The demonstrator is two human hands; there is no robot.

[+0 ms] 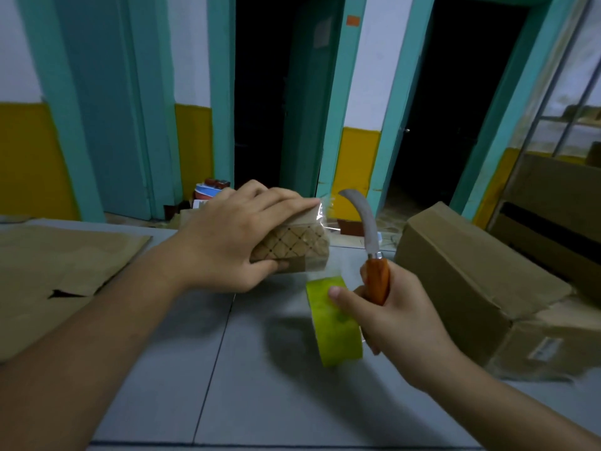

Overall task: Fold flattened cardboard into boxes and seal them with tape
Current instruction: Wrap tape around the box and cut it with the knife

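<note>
Left hand (224, 236): curled over a small box (302, 247) with a brown diamond print. The fingers lie along its top and the thumb is clamped against the near lower edge. The box is held up off the grey worktop (260, 385), tilted, with its far end pointing toward the right hand.

A loose flap of clear tape (325, 216) sticks out past the left fingertips at the box's upper end.

Right hand (400, 320): the fingers are wrapped round the orange handle of a knife (370, 236). The curved blade points up and away, and its tip is just beyond the box's end. The same hand also carries the yellow-green tape roll (335, 330), with the thumb pressed on its outer face. The roll hangs just below the box, to the inside of the right hand. A faint sheen shows between roll and box, but I cannot tell whether tape spans the gap.

Flattened cardboard (58, 265) lies on the worktop outside the left forearm. A large closed carton (471, 278) sits just beyond and outside the right hand.
</note>
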